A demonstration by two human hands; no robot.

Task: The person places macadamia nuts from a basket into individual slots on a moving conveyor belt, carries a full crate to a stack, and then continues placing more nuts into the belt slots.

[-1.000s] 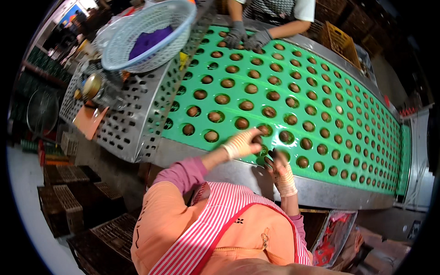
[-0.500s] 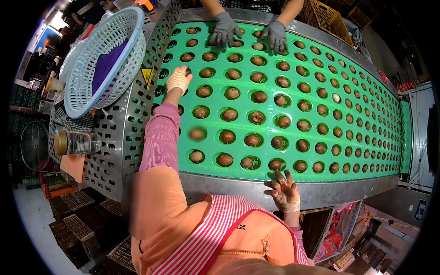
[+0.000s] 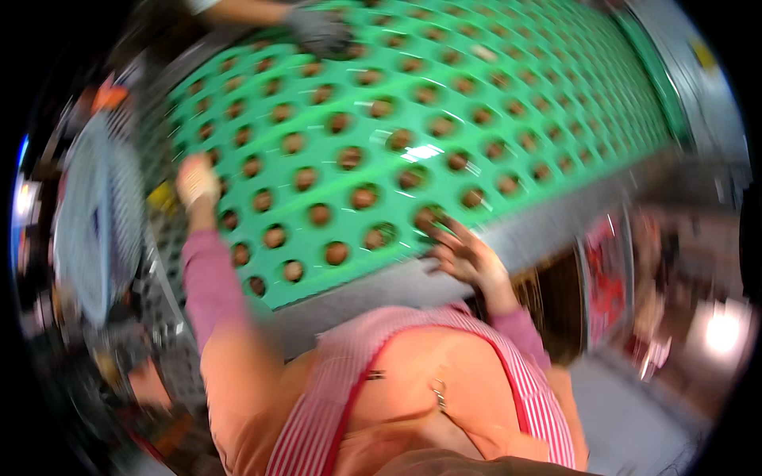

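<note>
A green belt [image 3: 279, 297] with rows of oval hollows runs before me. Most hollows hold a brown egg-shaped object [image 3: 336, 253]. At the belt's left edge is my left hand [image 3: 198, 181], arm stretched out, with a pale wrap around it. Motion smears its fingers, so whether they hold anything is unclear. My right hand [image 3: 468, 258] hangs over the belt's front edge with fingers apart. Its fingertips are close to one brown piece [image 3: 426, 214]; I cannot tell if they touch it. Nothing shows in that hand.
Across the belt is a co-worker's grey-gloved hand [image 3: 319, 30]. A pale blue mesh basket [image 3: 84, 222] stands at the left beside the perforated metal side [image 3: 163, 293]. The metal front rail [image 3: 548, 208] borders the belt. Red bagged material [image 3: 605, 278] lies below right.
The view has turned and blurred, shifting the belt within it. Only one co-worker's glove shows now instead of two. My left hand stays by the left edge, my right by the front.
</note>
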